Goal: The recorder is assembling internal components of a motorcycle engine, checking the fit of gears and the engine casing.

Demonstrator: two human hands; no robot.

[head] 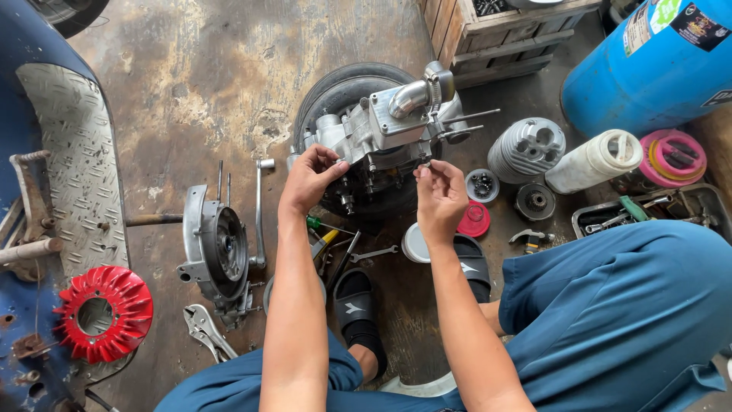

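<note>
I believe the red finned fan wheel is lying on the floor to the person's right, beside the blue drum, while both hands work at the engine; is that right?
Not quite. The head view shows the red finned fan wheel on the person's left, by the chequered metal plate, far from the blue drum. The left hand and right hand are indeed at the engine.

Tiny part pinched in right hand point(440, 200) fingers point(424, 172) too small to identify; blue barrel point(648, 69) cut off by frame edge.

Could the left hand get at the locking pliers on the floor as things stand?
Probably yes: the left hand rests on the engine casing, and the locking pliers lie uncovered on the floor left of that forearm.
</note>
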